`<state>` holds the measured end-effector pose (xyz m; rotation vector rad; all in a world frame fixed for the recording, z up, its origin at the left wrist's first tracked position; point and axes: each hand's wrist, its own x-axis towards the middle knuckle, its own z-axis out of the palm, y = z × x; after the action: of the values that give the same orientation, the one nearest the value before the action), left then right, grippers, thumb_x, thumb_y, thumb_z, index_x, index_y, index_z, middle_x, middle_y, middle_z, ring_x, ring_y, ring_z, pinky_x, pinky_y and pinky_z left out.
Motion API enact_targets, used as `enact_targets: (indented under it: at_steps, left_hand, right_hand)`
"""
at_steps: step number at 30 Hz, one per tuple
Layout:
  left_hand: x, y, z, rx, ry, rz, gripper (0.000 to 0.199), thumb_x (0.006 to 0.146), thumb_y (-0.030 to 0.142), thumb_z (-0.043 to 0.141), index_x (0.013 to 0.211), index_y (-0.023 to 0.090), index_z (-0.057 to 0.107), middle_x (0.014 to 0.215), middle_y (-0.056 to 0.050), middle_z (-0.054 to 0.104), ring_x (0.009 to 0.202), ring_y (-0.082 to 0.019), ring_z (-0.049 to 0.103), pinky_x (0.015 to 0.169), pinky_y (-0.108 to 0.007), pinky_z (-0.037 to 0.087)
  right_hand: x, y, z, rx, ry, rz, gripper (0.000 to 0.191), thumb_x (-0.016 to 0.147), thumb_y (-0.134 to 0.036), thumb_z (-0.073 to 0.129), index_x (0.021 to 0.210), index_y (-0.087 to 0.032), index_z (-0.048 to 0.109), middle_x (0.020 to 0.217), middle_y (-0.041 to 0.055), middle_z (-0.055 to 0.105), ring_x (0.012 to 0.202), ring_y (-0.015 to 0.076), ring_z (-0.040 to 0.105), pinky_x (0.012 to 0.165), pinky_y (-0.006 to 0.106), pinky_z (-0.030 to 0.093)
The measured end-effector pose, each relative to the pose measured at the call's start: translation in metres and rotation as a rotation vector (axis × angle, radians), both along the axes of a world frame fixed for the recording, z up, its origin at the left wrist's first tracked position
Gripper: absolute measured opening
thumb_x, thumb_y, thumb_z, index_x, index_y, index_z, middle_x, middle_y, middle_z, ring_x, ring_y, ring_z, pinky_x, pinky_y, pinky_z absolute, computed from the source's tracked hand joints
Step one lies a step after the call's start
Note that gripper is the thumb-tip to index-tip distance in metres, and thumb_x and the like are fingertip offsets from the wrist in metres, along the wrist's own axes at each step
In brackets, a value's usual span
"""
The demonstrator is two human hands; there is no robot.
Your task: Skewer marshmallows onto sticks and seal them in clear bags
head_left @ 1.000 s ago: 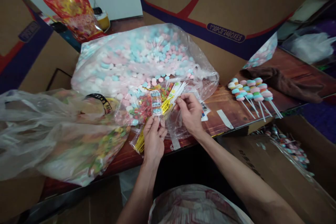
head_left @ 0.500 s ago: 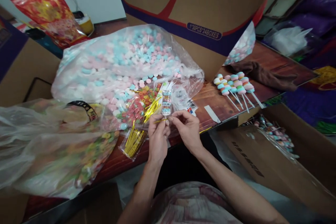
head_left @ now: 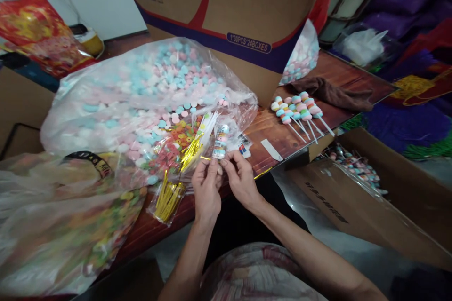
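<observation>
Both my hands meet at the base of a small wrapped candy skewer (head_left: 221, 142) with a printed clear wrapper, which points away from me. My left hand (head_left: 207, 189) pinches a thin gold twist tie (head_left: 205, 158) at the wrapper's neck. My right hand (head_left: 243, 181) has its thumb and finger pressed together at the same neck, the exact thing between them too small to tell. Just beyond lie white sticks (head_left: 209, 124), loose gold ties (head_left: 191, 153) and gummy rings (head_left: 181, 135). A bag of gold ties (head_left: 168, 200) rests left of my left hand.
A large clear bag of pastel candies (head_left: 141, 80) fills the table before a big carton (head_left: 212, 4). Candy skewers (head_left: 298, 108) lie right, near a brown cloth (head_left: 335, 95). An open box (head_left: 353, 202) holds more skewers. Another candy bag (head_left: 52, 225) lies left.
The view has shifted, so the table's things appear further left. The wrapped skewer is tilted slightly differently, and the gold tie's end now sticks out left of my fingertips.
</observation>
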<state>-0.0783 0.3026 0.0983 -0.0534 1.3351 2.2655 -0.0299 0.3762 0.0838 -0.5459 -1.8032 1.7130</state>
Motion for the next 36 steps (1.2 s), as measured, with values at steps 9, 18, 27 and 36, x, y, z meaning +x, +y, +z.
enact_targets:
  at_steps: [9,18,27,36]
  left_hand:
    - [-0.016,-0.031,0.017,0.010,-0.483,-0.409,0.017,0.092,0.013,0.054,0.075,0.014,0.053,0.049,0.009,0.033,0.037,-0.003,0.022,0.035,-0.013,0.018]
    - [0.011,-0.018,-0.008,-0.436,0.437,-0.213,0.024,0.088,0.041,0.067,0.097,0.019,0.072,0.087,-0.003,0.068,0.079,-0.012,0.061,0.075,-0.021,0.049]
    - [0.000,-0.004,0.002,-0.121,-0.204,-0.276,0.038,0.059,0.035,0.091,0.074,0.013,0.065,0.056,0.007,0.046,0.042,0.001,0.025,0.039,-0.012,0.020]
    - [0.013,0.000,0.011,0.002,-0.229,-0.269,0.026,0.072,0.029,0.085,0.079,0.018,0.063,0.064,0.008,0.052,0.043,0.001,0.033,0.042,-0.009,0.031]
  right_hand:
    - [0.014,0.019,0.016,0.173,0.072,0.348,0.021,0.099,-0.030,0.045,0.081,-0.023,0.039,0.078,-0.0004,0.044,0.071,0.0169,0.044,0.067,0.028,0.039]
    - [0.028,0.017,0.013,0.250,-0.196,0.155,0.012,0.097,-0.024,0.041,0.086,-0.023,0.039,0.076,-0.0011,0.049,0.066,0.0163,0.046,0.061,0.028,0.036]
    - [0.036,0.031,0.002,0.572,0.032,0.122,0.027,0.104,-0.014,0.036,0.105,-0.019,0.063,0.100,0.0087,0.066,0.090,0.0179,0.064,0.076,0.028,0.052]
    - [0.031,0.035,0.002,1.010,0.175,-0.082,0.022,0.102,-0.013,0.044,0.097,-0.016,0.066,0.091,0.0110,0.068,0.084,0.0212,0.064,0.076,0.034,0.053]
